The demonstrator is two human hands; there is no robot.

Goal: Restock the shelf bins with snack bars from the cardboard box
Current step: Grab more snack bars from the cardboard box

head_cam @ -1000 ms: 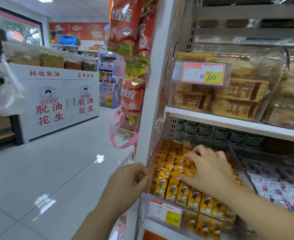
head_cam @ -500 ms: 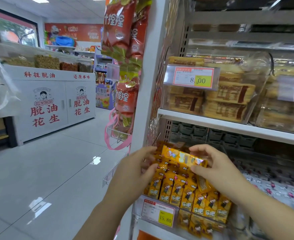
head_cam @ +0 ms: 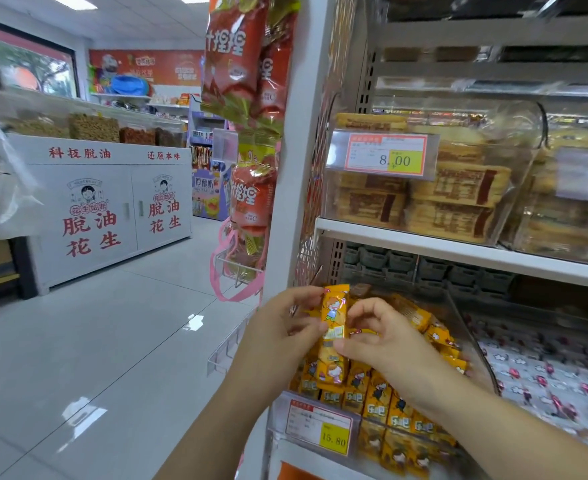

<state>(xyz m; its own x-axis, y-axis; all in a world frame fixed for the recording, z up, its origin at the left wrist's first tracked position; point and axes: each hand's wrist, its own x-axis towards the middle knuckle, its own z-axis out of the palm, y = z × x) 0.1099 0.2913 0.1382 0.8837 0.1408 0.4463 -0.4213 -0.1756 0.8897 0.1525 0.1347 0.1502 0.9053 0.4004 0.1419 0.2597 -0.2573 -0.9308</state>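
I hold one yellow-orange snack bar (head_cam: 334,327) upright in front of the lower shelf. My left hand (head_cam: 278,337) grips its left edge, thumb and fingers curled round it. My right hand (head_cam: 382,337) pinches its right edge. Behind and below the bar is a clear plastic shelf bin (head_cam: 472,327) filled with several rows of the same yellow bars (head_cam: 379,400). A price tag reading 15.80 (head_cam: 320,427) is clipped to the bin's front. The cardboard box is out of view.
A clear bin of brown wrapped biscuits (head_cam: 434,188) with an 8.00 tag sits on the shelf above. To the right is a bin of white and pink sweets (head_cam: 545,382). Red snack bags (head_cam: 247,71) hang on the shelf's end post. A white peanut counter (head_cam: 105,209) stands across the aisle.
My right hand lifted off the bars in the bin. Both hands took hold of one bar and turned it from lying sideways to standing upright.
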